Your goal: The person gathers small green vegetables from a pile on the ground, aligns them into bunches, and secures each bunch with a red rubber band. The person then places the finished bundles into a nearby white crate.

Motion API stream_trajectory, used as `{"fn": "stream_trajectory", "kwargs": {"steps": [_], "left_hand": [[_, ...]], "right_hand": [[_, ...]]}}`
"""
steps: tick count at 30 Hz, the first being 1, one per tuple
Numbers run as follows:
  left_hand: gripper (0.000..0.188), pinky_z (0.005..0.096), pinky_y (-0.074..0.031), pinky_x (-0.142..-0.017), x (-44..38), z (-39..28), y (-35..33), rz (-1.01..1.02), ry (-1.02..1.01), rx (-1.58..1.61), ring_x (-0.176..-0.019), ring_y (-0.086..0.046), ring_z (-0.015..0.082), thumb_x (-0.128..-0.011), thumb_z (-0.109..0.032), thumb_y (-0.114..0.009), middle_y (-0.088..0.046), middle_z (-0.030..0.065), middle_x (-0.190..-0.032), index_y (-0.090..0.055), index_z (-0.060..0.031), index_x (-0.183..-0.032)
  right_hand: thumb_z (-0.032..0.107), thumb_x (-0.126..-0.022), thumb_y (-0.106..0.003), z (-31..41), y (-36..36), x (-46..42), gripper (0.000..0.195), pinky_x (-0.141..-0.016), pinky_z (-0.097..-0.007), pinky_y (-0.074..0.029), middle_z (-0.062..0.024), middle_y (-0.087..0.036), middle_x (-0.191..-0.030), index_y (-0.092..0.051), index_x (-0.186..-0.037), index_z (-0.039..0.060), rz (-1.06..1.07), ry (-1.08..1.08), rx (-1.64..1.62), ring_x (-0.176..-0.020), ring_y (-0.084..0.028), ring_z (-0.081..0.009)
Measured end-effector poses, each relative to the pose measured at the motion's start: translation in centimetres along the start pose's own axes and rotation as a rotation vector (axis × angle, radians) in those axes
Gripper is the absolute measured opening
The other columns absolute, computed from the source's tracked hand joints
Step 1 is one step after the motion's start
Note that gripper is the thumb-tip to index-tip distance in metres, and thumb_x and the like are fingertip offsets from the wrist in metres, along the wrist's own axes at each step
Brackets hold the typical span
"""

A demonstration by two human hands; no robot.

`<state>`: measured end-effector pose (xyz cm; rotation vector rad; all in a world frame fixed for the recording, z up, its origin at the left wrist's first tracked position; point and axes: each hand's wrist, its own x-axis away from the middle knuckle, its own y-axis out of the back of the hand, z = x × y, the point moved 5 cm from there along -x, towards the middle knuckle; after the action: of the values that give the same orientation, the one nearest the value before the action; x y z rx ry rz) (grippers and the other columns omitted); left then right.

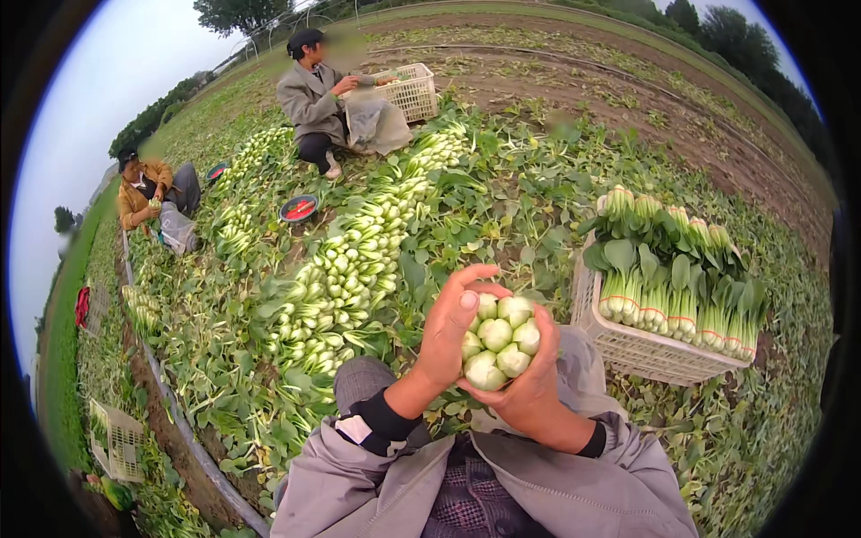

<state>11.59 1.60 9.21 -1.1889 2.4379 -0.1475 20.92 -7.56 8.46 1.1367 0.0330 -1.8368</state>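
A bunch of bok choy (pixel 496 336) is cupped between my two hands, its several pale, cut root ends facing up towards me. My left hand (pixel 440 339) wraps the left side with the thumb raised, and my right hand (pixel 535 397) supports the right and lower side. The leaves of the bunch are hidden beneath. Left of my hands, a long heap of loose bok choy (pixel 363 262) runs away across the ground. To the right stands a plastic crate (pixel 659 356) packed with bok choy bundles (pixel 679 302), bound with red bands.
One person (pixel 313 101) squats ahead beside another crate (pixel 417 94); a second person (pixel 151 188) sits farther left. Round basins (pixel 298 208) holding red items stand among leaves. A pale hose (pixel 175 403) runs along the left, near a crate (pixel 124 440).
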Motion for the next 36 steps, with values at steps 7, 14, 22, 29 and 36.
{"fn": "stream_trajectory", "kwargs": {"steps": [7,14,22,29,36], "left_hand": [[0.111,0.0398,-0.023,-0.110,-5.5,0.4,-5.3,0.258,0.024,-0.180,-0.135,-0.026,0.0290,-0.067,-0.061,-0.071,-0.026,0.0183,-0.143,-0.015,-0.0041,-0.145],[0.110,0.0404,-0.030,-0.108,-6.6,1.6,-4.8,0.252,0.084,0.045,-0.132,-0.034,0.0283,-0.066,-0.052,-0.073,-0.028,0.0174,-0.143,-0.013,-0.0067,-0.146],[0.079,0.0356,-0.031,-0.104,-7.2,1.3,-7.5,0.356,0.012,-0.283,-0.125,-0.040,0.0245,-0.081,-0.052,-0.062,-0.041,0.0139,-0.133,-0.035,-0.0032,-0.137],[0.037,0.0301,-0.040,-0.092,-9.2,2.0,-10.4,0.262,-0.001,-0.276,-0.105,-0.053,0.0159,-0.092,-0.031,-0.052,-0.057,0.0079,-0.113,-0.055,-0.0040,-0.117],[0.059,0.0360,-0.043,-0.094,-11.3,5.6,-12.3,0.266,0.072,-0.062,-0.109,-0.054,0.0243,-0.091,-0.047,-0.046,-0.053,0.0180,-0.119,-0.047,0.0034,-0.123]], "right_hand": [[0.035,-0.060,-0.087,-5.9,5.9,-3.5,0.119,-0.105,-0.0411,-0.032,-0.0206,-0.026,-0.138,-0.007,-0.142,-0.0008,-0.071,-0.386,-0.376,-0.126,-0.034,-0.0304],[0.038,-0.053,-0.090,-7.1,7.4,-4.3,0.137,-0.106,-0.0411,-0.031,-0.0192,-0.023,-0.143,0.006,-0.145,0.0047,0.137,-0.467,-0.569,-0.130,-0.034,-0.0288],[0.034,-0.061,-0.085,-10.8,7.5,1.1,0.110,-0.098,-0.0352,-0.039,-0.0143,-0.041,-0.132,-0.018,-0.141,0.0001,-0.105,-0.586,-0.463,-0.118,-0.046,-0.0242],[0.000,-0.064,-0.080,-9.3,7.1,1.5,0.109,-0.101,-0.0380,-0.039,-0.0173,-0.026,-0.138,-0.003,-0.142,0.0046,-0.339,-0.598,-0.520,-0.124,-0.039,-0.0269],[0.032,-0.062,-0.086,-11.1,11.2,-0.8,0.114,-0.102,-0.0380,-0.036,-0.0222,-0.036,-0.134,-0.011,-0.141,-0.0017,-0.214,-0.551,-0.253,-0.123,-0.042,-0.0299]]}}
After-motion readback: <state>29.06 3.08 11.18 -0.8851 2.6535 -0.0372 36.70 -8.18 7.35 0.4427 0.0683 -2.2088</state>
